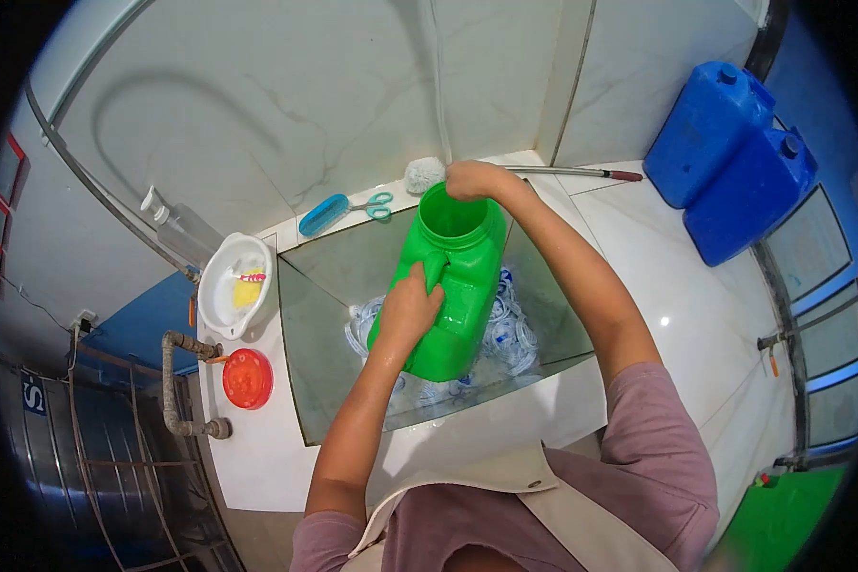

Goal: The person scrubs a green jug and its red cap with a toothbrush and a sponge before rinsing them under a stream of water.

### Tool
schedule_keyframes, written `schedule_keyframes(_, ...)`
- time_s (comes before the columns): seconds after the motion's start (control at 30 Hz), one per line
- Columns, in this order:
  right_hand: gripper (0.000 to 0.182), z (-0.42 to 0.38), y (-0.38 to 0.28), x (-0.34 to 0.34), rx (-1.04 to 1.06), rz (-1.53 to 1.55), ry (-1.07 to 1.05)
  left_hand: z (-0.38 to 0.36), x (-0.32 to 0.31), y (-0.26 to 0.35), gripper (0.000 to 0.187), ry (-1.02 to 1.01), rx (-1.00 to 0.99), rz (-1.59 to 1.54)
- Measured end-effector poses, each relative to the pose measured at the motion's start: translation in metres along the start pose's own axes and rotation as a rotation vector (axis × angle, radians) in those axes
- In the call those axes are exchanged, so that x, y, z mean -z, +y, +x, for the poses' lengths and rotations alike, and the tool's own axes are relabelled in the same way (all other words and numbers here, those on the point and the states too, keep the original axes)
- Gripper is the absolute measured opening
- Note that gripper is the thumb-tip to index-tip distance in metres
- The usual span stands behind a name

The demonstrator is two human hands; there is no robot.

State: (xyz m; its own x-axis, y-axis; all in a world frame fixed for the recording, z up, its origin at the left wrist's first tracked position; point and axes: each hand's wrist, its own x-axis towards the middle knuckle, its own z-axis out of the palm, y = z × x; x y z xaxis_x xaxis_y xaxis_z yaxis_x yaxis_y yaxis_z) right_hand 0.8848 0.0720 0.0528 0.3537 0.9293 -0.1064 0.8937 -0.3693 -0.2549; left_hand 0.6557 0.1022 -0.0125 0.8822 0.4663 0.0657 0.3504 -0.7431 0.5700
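A green plastic jug [462, 286] with a wide open mouth is tilted over a glass-walled basin [329, 315]. My left hand [410, 310] is wrapped around the jug's handle. At the mouth's far rim is my right hand [474, 179], its fingers curled closed; what they grip is hidden. A thin pale line, perhaps a hose or a stream of water, runs down the wall and meets this hand. Under the jug, white and blue ring-like pieces [511, 334] lie in the basin. Right behind my right hand is a white round brush head [424, 174].
Scissors with teal handles [379, 205] and a blue brush [324, 215] lie on the back ledge. To the left are a white basin [221, 286] with a yellow sponge, a pump bottle [183, 229] and a red lid-like item [248, 378]. Blue jerrycans [748, 195] stand right.
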Motion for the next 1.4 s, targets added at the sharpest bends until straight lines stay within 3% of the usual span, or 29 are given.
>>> schedule_keyframes(0.13, 0.024, 0.014, 0.01, -0.001, 0.076, -0.114, 0.017, -0.004, -0.003, -0.001, 0.048, 0.036, 0.0, -0.017)
schedule_keyframes(0.2, 0.023, 0.005, 0.001, 0.014, -0.275, 0.306, -0.16, -0.005, -0.003, 0.0, 0.047, 0.028, 0.009, -0.01)
schedule_keyframes(0.33, 0.018, -0.005, -0.002, 0.021, -0.263, 0.47, -0.19, -0.007, -0.007, -0.005, 0.048, 0.057, 0.001, -0.018)
schedule_keyframes(0.4, 0.016, -0.005, 0.001, 0.019, -0.234, 0.778, -0.193, -0.008, -0.008, -0.007, 0.046, 0.065, 0.007, -0.011)
schedule_keyframes(0.63, 0.019, -0.004, -0.005, 0.008, -0.189, 0.937, -0.06, -0.001, -0.001, -0.013, 0.041, 0.099, 0.051, -0.059)
schedule_keyframes(0.7, 0.02, -0.006, -0.006, 0.014, -0.155, 1.195, -0.107, 0.008, 0.001, -0.023, 0.041, 0.077, 0.005, -0.099)
schedule_keyframes(0.87, 0.02, -0.001, -0.008, 0.012, -0.188, 1.33, -0.114, 0.04, 0.013, -0.036, 0.039, -0.044, -0.139, 0.001)
schedule_keyframes(0.97, 0.019, -0.01, -0.02, 0.019, -0.194, 1.373, -0.146, 0.067, -0.01, -0.041, 0.037, 0.129, -0.182, 0.262)
schedule_keyframes(1.03, 0.019, -0.009, -0.021, 0.021, -0.175, 1.345, -0.206, 0.081, -0.017, -0.035, 0.034, 0.243, -0.4, 0.395)
schedule_keyframes(1.1, 0.019, -0.005, -0.017, 0.017, -0.201, 1.469, 0.001, 0.09, -0.016, -0.017, 0.034, 0.143, -0.347, 0.383)
schedule_keyframes(1.13, 0.019, -0.005, -0.016, 0.016, -0.204, 1.471, 0.001, 0.093, -0.013, -0.009, 0.034, 0.047, -0.294, 0.372)
schedule_keyframes(1.2, 0.017, -0.008, -0.02, 0.016, -0.147, 1.281, -0.187, 0.105, -0.022, -0.016, 0.034, 0.083, -0.348, 0.344)
schedule_keyframes(1.27, 0.017, -0.003, -0.02, 0.015, -0.166, 1.374, -0.092, 0.113, -0.027, -0.02, 0.034, 0.12, -0.395, 0.315)
schedule_keyframes(1.33, 0.018, 0.001, -0.019, 0.013, -0.183, 1.462, -0.001, 0.117, -0.03, -0.018, 0.035, 0.226, -0.573, 0.273)
schedule_keyframes(1.4, 0.018, 0.0, -0.021, 0.014, -0.124, 1.511, -0.091, 0.111, -0.027, -0.008, 0.035, 0.164, -0.477, 0.322)
